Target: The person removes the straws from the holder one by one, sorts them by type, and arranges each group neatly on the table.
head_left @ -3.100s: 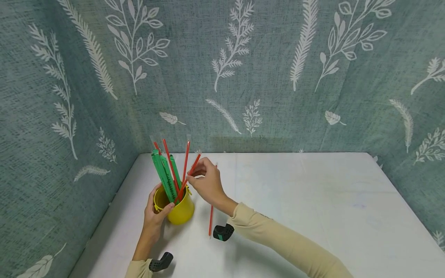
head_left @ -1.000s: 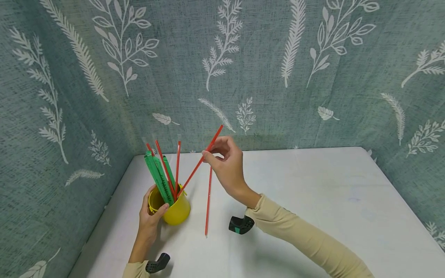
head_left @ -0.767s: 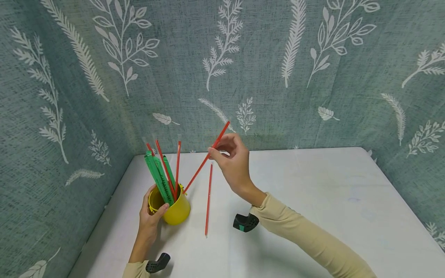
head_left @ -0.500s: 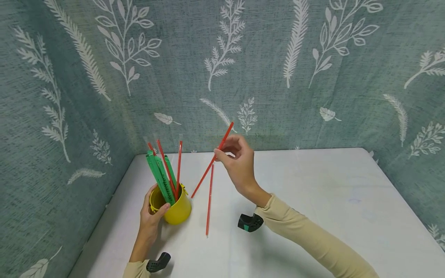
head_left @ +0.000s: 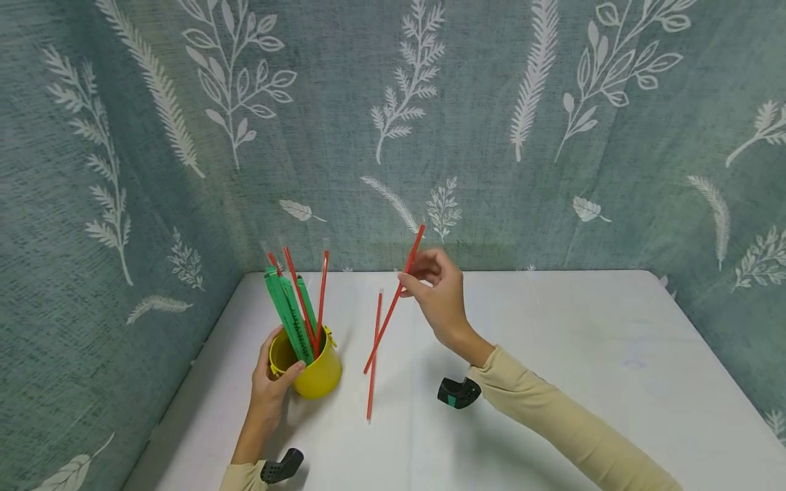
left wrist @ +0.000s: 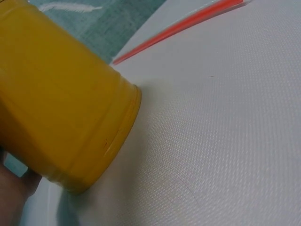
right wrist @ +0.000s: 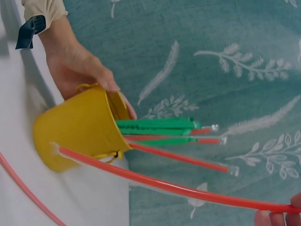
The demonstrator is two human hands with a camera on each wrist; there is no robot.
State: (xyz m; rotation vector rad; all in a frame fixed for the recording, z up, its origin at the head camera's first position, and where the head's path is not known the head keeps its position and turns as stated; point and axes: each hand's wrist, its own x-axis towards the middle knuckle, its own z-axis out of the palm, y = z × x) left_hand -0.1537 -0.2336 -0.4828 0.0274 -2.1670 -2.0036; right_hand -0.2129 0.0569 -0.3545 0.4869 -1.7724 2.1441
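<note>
My left hand (head_left: 265, 395) grips a small yellow bucket (head_left: 319, 380) from its left side, thumb over the rim. Several long green packets (head_left: 285, 307) with dark print and a few red straws (head_left: 323, 286) in clear wrappers lean inside it. My right hand (head_left: 443, 300) pinches another wrapped red straw (head_left: 387, 319) near its upper part. That straw slants down to the left, outside the bucket. In the right wrist view, its lower end overlaps the bucket (right wrist: 75, 127). A separate red straw (head_left: 371, 395) lies on the table to the right of the bucket.
The white table (head_left: 552, 354) extends far to the right. Behind it and along the left hangs a green-grey cloth (head_left: 331, 136) with white leaf prints. Black devices sit at both wrists, one by the left (head_left: 282, 465) and one by the right (head_left: 459, 393).
My right hand has drawn the red straw up out of the bucket and carried it to the right, across the lying straw in view. The left hand keeps its hold on the bucket.
</note>
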